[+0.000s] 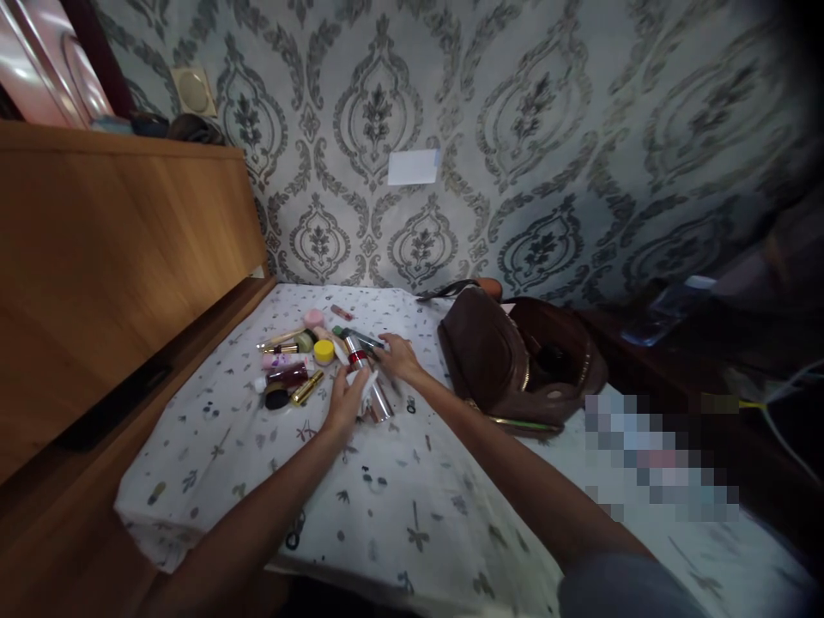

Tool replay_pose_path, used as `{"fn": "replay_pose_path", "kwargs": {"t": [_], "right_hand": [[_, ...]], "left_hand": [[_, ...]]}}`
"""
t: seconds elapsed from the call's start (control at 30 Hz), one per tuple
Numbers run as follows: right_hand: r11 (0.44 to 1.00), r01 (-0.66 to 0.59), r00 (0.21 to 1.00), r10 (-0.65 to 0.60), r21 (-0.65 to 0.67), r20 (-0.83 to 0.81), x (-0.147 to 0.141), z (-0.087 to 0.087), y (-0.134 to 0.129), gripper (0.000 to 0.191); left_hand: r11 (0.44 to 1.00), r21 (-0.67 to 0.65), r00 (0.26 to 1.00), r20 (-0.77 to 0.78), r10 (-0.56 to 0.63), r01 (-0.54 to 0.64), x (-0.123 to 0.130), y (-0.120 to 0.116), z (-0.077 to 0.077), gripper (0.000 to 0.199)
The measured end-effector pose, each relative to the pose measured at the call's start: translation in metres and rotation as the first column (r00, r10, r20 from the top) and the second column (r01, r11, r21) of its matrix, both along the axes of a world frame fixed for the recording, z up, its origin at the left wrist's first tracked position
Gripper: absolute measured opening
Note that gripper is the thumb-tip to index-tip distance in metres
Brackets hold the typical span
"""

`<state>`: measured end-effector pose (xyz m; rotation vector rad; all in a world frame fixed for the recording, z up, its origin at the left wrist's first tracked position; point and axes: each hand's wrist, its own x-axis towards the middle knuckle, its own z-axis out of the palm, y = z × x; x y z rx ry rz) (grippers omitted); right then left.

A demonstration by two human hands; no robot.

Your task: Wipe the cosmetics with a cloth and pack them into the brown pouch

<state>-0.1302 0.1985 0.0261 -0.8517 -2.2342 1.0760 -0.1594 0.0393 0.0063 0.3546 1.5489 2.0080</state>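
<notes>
My left hand (348, 401) is closed around a white piece that looks like a tissue or wipe (369, 388). Right beside it lies a shiny silver bottle with a red band (379, 407), partly covered by the white piece. My right hand (400, 356) is just beyond, fingers apart and bent at the end of a slim dark item (361, 337); whether it touches that item is unclear. Left of my hands are a yellow-lidded jar (324, 351), a gold tube (307, 388), a dark red bottle (288, 375), a black round cap (276, 396) and a pink round container (314, 318).
An unzipped brown bag (482, 352) stands right of my right arm. Patterned white cloth (360, 515) covers the surface. A wooden cabinet (129, 232) borders the left side, and the papered wall (451, 103) closes off the back. A small pink tube (341, 312) lies near the wall.
</notes>
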Motion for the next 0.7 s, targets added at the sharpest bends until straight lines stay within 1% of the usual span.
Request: {"fn": "replay_pose_path", "kwargs": {"t": [0.07, 0.13, 0.23, 0.3, 0.37, 0.43, 0.53, 0.6, 0.63, 0.67, 0.7], "right_hand": [[0.999, -0.014, 1.0, 0.015, -0.039, 0.014, -0.016, -0.003, 0.005, 0.012], [0.996, -0.021, 1.0, 0.022, -0.087, 0.006, -0.024, -0.007, 0.006, 0.013], [0.981, 0.005, 0.999, -0.011, -0.191, -0.033, -0.021, -0.013, 0.008, 0.018], [0.956, 0.033, 0.996, -0.056, -0.293, -0.072, -0.012, -0.015, 0.009, 0.022], [0.913, 0.045, 0.985, -0.108, -0.405, -0.133, 0.001, -0.016, 0.009, 0.025], [0.862, 0.031, 0.964, -0.159, -0.505, -0.213, 0.018, -0.014, 0.005, 0.028], [0.798, -0.024, 0.928, -0.207, -0.602, -0.311, 0.048, -0.01, -0.009, 0.03], [0.749, -0.089, 0.904, -0.216, -0.657, -0.369, 0.067, -0.007, -0.022, 0.031], [0.709, -0.141, 0.889, -0.217, -0.691, -0.404, 0.075, -0.005, -0.029, 0.032], [0.652, -0.205, 0.868, -0.222, -0.729, -0.443, 0.083, -0.004, -0.036, 0.033], [0.593, -0.267, 0.848, -0.231, -0.76, -0.478, 0.091, -0.003, -0.042, 0.034]], "left_hand": [[1.0, 0.001, 1.0, -0.019, -0.005, 0.005, -0.001, 0.0, -0.001, 0.053], [1.0, 0.002, 1.0, -0.017, -0.017, 0.017, -0.003, -0.001, -0.002, 0.053], [0.996, -0.032, 0.997, -0.008, -0.082, 0.082, -0.005, -0.001, -0.002, 0.058], [0.993, -0.045, 0.993, -0.031, -0.113, 0.111, -0.008, 0.0, -0.002, 0.064], [0.994, -0.035, 0.989, -0.107, -0.107, 0.104, -0.013, 0.003, 0.001, 0.071], [0.995, -0.044, 0.967, -0.235, -0.098, 0.09, -0.022, 0.011, 0.009, 0.076], [0.986, -0.158, 0.882, -0.453, -0.127, 0.061, -0.043, 0.031, 0.03, 0.075], [0.96, -0.28, 0.818, -0.555, -0.15, -0.014, -0.061, 0.05, 0.045, 0.071], [0.936, -0.345, 0.785, -0.597, -0.165, -0.065, -0.069, 0.059, 0.051, 0.068], [0.904, -0.414, 0.756, -0.626, -0.193, -0.112, -0.077, 0.068, 0.056, 0.064], [0.885, -0.446, 0.746, -0.633, -0.207, -0.132, -0.084, 0.076, 0.06, 0.062]]}}
